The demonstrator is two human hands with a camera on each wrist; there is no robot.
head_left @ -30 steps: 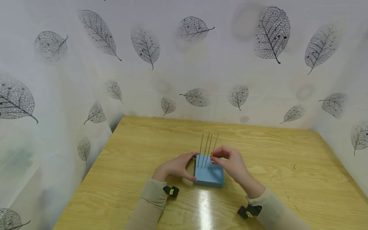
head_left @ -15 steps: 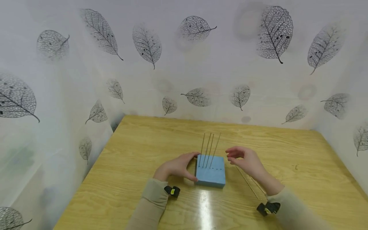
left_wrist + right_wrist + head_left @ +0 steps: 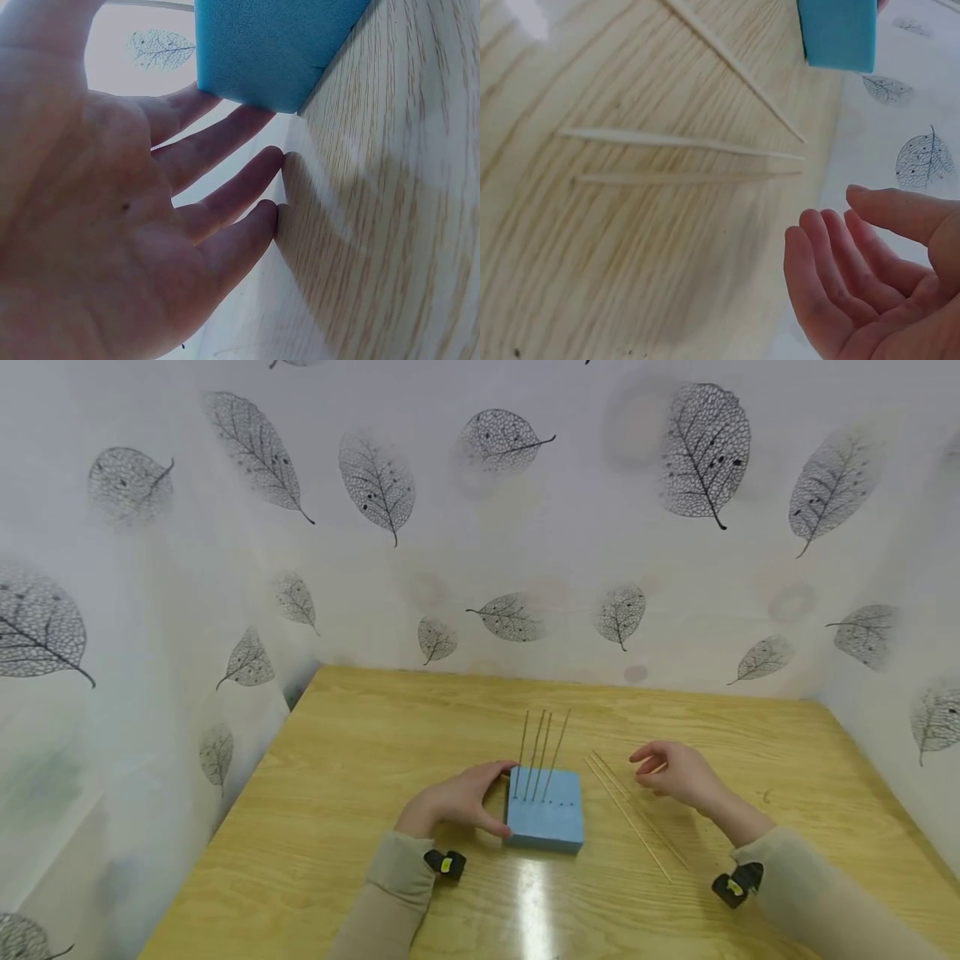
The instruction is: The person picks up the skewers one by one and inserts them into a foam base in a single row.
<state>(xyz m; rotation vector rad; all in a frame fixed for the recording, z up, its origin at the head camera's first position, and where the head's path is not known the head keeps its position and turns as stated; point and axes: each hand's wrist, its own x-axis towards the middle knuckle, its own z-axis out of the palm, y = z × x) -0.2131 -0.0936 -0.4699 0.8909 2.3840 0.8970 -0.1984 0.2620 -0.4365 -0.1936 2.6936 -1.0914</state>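
A blue foam block [image 3: 547,827] lies on the table with several thin wooden sticks [image 3: 535,756] standing in it, the rightmost leaning right. Small holes run on to the right of the sticks. My left hand [image 3: 453,799] holds the block's left side, thumb at the near corner and fingers at the far one. In the left wrist view, two fingertips meet the foam [image 3: 270,52] and two rest against the tabletop. My right hand [image 3: 678,771] hovers right of the block, fingers loosely bent and holding nothing. Loose sticks [image 3: 630,136] lie beside it.
The loose sticks lie slantwise on the wooden table [image 3: 375,735] between the block and my right hand; three show in the right wrist view. A leaf-print curtain [image 3: 480,527] hangs behind the table and along both sides.
My right hand has let go of the rightmost standing stick and moved right, past the loose sticks, uncovering them. The left hand keeps its hold on the block.
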